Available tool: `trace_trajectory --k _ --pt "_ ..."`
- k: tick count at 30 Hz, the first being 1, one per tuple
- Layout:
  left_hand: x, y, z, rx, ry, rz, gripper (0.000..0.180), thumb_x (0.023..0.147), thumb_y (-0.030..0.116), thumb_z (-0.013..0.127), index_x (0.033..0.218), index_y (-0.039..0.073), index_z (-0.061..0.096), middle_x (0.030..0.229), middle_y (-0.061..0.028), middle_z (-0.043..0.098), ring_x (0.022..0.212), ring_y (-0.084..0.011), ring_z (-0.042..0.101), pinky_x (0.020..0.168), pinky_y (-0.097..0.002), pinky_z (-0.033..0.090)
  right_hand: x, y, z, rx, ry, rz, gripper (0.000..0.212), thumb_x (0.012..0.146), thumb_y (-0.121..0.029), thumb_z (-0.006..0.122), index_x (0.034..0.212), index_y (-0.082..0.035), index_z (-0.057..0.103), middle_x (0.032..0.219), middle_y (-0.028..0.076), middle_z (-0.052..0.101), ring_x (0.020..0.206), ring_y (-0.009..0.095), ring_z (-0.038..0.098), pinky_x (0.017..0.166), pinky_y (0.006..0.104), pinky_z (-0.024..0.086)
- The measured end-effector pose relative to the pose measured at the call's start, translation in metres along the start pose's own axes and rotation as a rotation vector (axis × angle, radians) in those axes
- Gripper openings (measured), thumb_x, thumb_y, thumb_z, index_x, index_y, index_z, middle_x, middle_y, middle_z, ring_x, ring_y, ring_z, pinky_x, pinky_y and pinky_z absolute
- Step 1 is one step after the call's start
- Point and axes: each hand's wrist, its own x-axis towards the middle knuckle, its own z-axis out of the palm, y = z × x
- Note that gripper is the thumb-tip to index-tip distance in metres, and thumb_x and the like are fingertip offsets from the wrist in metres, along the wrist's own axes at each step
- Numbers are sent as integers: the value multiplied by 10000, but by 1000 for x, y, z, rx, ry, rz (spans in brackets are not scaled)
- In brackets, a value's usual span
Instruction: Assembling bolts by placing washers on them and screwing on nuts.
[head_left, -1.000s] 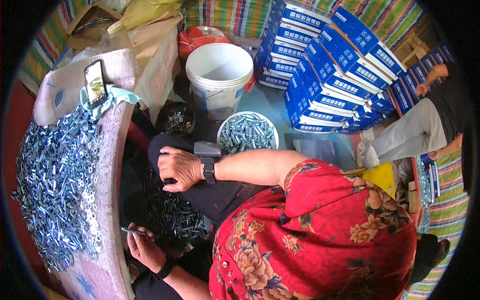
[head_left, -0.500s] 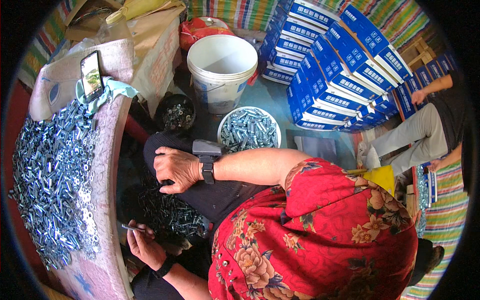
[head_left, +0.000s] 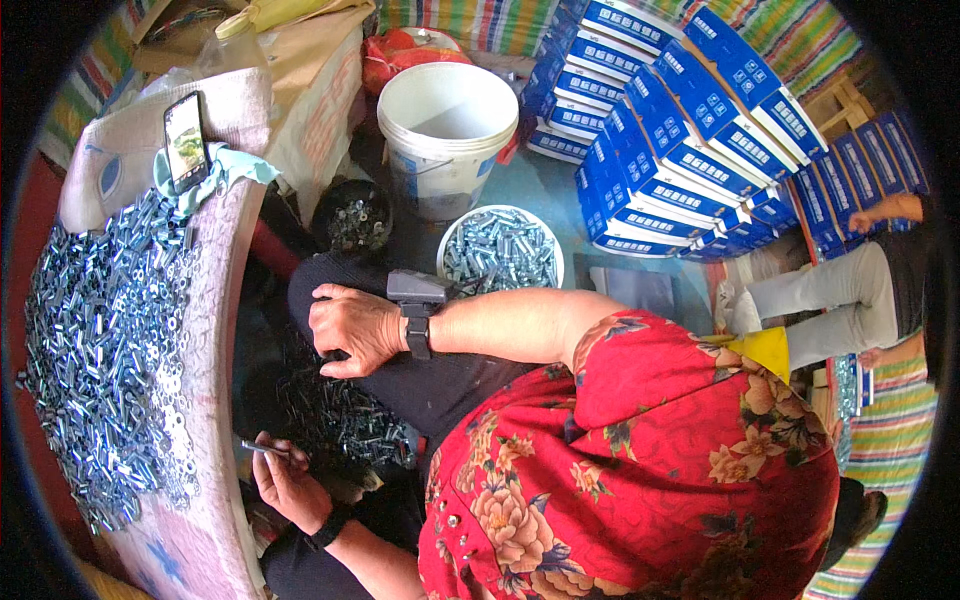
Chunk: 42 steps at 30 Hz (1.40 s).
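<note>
My left hand (head_left: 292,485), palm turned partly up beside the table edge, pinches a slim, shiny metal piece (head_left: 262,446) between thumb and fingers. Its exact kind is too small to make out. On my dark-trousered knee lies my right hand (head_left: 358,330), back up, thumb apart and fingers loosely bent, with nothing visible in it. A cloth-covered table (head_left: 225,330) at the left bears a heap of short metal sleeves (head_left: 95,370), with washers and nuts (head_left: 175,430) along its right side. Below my hands, a dark pile of metal fasteners (head_left: 355,425) is partly hidden by my leg.
A white basin (head_left: 560,262) of metal sleeves stands beyond my forearm, near a white bucket (head_left: 445,165) and a dark bowl (head_left: 352,220) of small parts. Blue-and-white boxes (head_left: 690,150) are stacked at the upper right. A phone (head_left: 185,140) leans on the cloth; another person (head_left: 850,290) stands far right.
My left hand has shifted slightly, still pinching the metal piece. The fingers of my right hand have moved a little on the knee. The person at the right has shifted an arm and leg.
</note>
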Motion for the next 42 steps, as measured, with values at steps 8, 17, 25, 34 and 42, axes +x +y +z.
trace_trajectory --k 8,17,25,34,42 --pt "0 -1 -5 -4 -33 14 274 889 133 494 1110 -29 511 788 -60 575 584 -92 483 511 -189 358 1 1 0 16 17 1 236 674 -332 632 602 -112 588 698 46 549 779 219 548 913 452 333" --pt "0 -2 -4 3 -23 16 277 883 141 512 1104 -26 519 783 -57 581 582 -87 488 504 -181 352 1 1 0 2 12 -13 233 682 -333 628 615 -113 589 696 42 545 774 215 545 906 450 333" --pt "0 -4 -7 -12 -28 12 283 878 145 521 1102 -28 520 784 -59 584 581 -87 492 501 -178 352 1 0 0 -11 10 -12 232 677 -333 632 608 -118 579 698 39 544 774 216 539 901 444 333" --pt "-1 7 -1 7 -35 29 287 881 152 522 1107 -24 519 791 -47 580 600 -88 499 517 -188 377 1 6 2 -26 24 -42 233 670 -328 634 595 -115 577 683 42 546 774 218 539 890 432 339" --pt "18 78 35 119 -94 191 249 881 130 503 1065 -29 559 776 -45 584 610 -84 500 546 -201 383 31 4 -21 160 97 44 128 695 -133 630 784 -47 600 769 121 602 743 286 582 693 366 473"
